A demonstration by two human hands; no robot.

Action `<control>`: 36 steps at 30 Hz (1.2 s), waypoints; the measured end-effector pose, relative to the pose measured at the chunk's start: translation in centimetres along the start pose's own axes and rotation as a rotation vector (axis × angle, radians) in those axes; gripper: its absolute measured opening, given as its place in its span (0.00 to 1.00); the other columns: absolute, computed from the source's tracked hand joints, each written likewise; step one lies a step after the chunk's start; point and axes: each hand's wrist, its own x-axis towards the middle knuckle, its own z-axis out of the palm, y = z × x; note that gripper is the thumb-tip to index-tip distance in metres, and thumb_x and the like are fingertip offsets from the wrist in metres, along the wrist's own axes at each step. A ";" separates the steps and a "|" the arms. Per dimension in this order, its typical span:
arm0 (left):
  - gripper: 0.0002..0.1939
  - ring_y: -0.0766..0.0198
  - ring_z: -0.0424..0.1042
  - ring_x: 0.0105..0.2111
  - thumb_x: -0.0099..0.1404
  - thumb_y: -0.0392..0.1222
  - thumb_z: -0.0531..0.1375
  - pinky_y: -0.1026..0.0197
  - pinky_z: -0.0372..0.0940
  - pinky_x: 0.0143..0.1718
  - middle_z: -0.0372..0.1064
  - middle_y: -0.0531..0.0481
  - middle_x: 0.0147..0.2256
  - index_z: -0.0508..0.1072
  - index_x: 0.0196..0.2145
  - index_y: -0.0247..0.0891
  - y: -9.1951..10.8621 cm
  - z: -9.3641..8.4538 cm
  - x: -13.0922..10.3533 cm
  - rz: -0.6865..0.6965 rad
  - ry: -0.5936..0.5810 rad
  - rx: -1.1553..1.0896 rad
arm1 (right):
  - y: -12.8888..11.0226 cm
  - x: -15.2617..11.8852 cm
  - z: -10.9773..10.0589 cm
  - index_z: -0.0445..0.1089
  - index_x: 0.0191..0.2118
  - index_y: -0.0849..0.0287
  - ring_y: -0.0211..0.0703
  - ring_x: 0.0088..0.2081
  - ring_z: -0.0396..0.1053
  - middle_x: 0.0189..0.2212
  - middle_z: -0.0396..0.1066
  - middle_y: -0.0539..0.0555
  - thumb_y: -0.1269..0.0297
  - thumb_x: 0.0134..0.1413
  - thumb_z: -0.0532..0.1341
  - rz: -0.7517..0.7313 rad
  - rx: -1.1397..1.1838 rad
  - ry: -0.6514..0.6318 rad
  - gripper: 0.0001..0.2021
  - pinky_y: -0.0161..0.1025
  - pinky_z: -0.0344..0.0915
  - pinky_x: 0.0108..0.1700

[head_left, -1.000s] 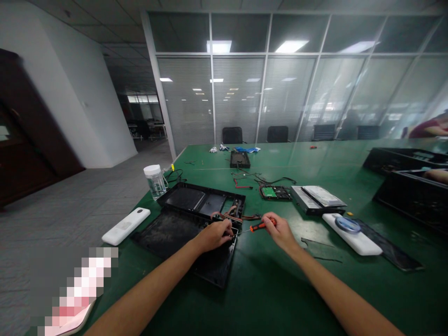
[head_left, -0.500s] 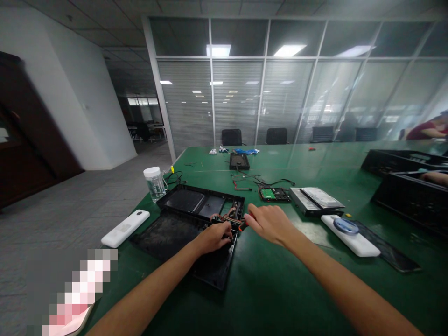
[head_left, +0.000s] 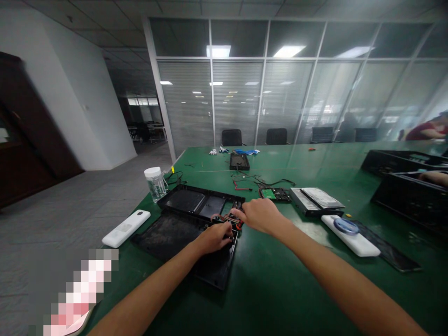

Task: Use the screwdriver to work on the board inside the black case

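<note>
Ahead of me an opened black plastic case lies in two parts: a shell (head_left: 213, 205) with compartments behind, and a flat dusty panel (head_left: 164, 235) in front. Striped wires (head_left: 224, 218) cross the right end of the shell. My left hand (head_left: 217, 235) is closed over the panel's right edge, fingers curled at the wires' front end; what they pinch is hidden. Just behind and to the right, my right hand (head_left: 261, 214) is closed on what looks like a screwdriver (head_left: 239, 225) with an orange-and-black handle, its tip out of sight.
A lidded bottle (head_left: 155, 184) and a white power bank (head_left: 126, 228) stand left. Rightward are a green circuit board (head_left: 269, 193), metal drives (head_left: 317, 200), another white device (head_left: 350, 235) and a dark phone (head_left: 388, 247). Black computer housings (head_left: 413, 200) and a person's hand (head_left: 436, 177) are far right.
My right hand has shifted a little left and up, bringing the screwdriver closer to the wires. My left hand has stayed in nearly the same place.
</note>
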 end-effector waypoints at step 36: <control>0.18 0.64 0.66 0.38 0.55 0.30 0.52 0.63 0.60 0.44 0.67 0.48 0.38 0.62 0.45 0.36 0.2 -3.6 -0.4 0.044 0.084 0.147 | -3.1 -6.5 7.4 0.66 0.42 0.58 0.40 0.41 0.66 0.43 0.68 0.55 0.57 0.57 0.52 -0.562 0.670 -0.049 0.14 0.35 0.61 0.41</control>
